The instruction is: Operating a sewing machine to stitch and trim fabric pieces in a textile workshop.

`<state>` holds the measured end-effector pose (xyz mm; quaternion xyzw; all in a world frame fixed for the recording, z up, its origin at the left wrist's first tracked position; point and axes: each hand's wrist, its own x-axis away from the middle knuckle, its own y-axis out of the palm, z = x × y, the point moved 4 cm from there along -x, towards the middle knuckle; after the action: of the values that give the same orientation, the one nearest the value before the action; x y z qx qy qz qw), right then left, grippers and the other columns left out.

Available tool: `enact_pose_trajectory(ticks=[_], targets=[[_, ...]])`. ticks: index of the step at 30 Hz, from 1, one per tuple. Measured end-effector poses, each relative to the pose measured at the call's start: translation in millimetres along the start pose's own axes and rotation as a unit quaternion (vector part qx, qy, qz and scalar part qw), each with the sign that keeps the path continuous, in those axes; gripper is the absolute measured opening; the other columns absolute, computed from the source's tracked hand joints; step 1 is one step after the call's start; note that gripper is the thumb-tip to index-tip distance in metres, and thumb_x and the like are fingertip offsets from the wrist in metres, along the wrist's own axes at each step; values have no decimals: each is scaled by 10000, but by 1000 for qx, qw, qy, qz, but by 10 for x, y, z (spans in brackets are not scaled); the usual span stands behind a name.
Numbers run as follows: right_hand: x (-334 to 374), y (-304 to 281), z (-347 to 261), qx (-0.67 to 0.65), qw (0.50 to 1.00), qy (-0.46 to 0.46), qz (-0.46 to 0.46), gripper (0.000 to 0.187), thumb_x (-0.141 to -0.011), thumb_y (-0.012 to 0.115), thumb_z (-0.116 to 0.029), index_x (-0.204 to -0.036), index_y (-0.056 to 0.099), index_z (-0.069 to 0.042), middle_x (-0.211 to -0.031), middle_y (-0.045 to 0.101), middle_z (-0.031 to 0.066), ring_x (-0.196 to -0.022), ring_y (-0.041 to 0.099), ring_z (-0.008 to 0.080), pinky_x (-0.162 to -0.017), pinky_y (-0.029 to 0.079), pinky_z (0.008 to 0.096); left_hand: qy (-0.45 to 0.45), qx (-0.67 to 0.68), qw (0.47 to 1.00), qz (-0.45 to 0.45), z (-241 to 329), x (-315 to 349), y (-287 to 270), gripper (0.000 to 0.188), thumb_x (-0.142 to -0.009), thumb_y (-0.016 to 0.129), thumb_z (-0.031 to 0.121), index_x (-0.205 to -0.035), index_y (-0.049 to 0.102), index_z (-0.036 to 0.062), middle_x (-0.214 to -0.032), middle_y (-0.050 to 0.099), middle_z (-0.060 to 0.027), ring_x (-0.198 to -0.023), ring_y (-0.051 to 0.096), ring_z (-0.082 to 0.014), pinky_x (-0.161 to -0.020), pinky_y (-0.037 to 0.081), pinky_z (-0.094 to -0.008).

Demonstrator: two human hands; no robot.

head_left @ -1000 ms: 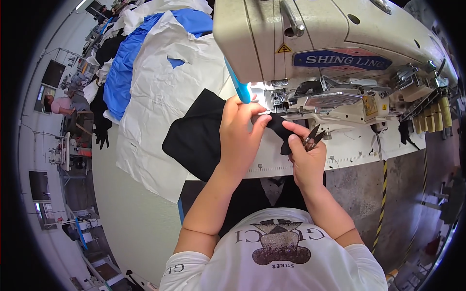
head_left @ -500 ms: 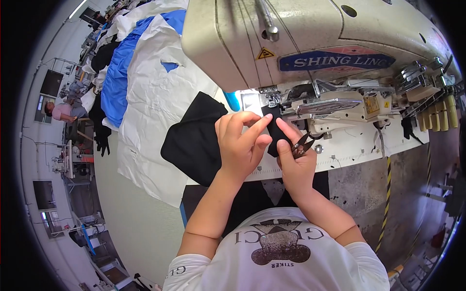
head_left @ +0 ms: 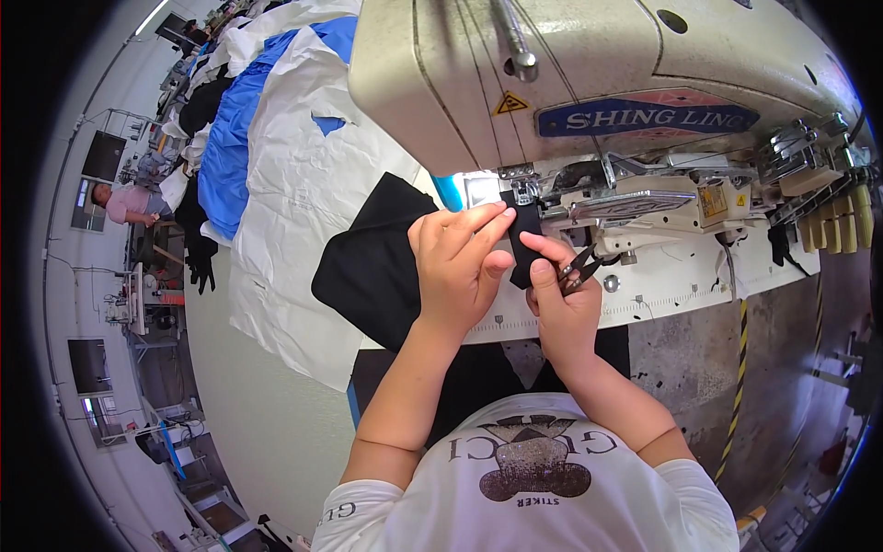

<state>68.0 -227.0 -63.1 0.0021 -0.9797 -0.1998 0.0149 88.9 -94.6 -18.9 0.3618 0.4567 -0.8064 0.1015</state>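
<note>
Black, narrow cloth strip (head_left: 525,241): set between the two hands on the white counter (head_left: 676,274), long axis running away from the body, far end leaning slightly left.

Near to far:

Right hand (head_left: 567,311): at the strip's near end, to its right; thumb and forefinger pinch it there. Dark metal thread snips (head_left: 580,266), points outward, are carried in the same hand.

Left hand (head_left: 457,262): on the strip's left, fingers extended close together, thumb apart; the leading tips rest at its left edge, well up its length. Of the two hands, this one is nearer the stitching parts.

Black folded cloth (head_left: 368,262): beyond the left wrist, on its left; any join to the strip cannot be told.

Small metal presser foot (head_left: 524,191): straight ahead at the strip's far end — whether cloth lies beneath it cannot be told.

Ivory metal sewing machine (head_left: 602,51): above and behind.
</note>
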Motion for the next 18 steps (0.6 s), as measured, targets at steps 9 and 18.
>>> enact_pose_trajectory(ticks=[9,18], targets=[[9,-60,13,14,1000,3,-1,191,-970,552,-104,-1100,659,-14,-1006,576,7,-653,441,31,-582,362,193,11,-7,1000,-8,-11,24,-27,462,-969,444,477,-1044,700,100,-1119,669,20,-934,557,-190,-881,351,-352],[-19,-50,-6,40,999,-28,9,186,-964,566,-109,-1094,664,-19,-1009,595,9,-702,442,40,-633,372,200,14,-4,1000,-9,9,42,-43,471,-966,437,485,-1081,685,102,-1138,651,13,-959,543,-206,-889,344,-369]])
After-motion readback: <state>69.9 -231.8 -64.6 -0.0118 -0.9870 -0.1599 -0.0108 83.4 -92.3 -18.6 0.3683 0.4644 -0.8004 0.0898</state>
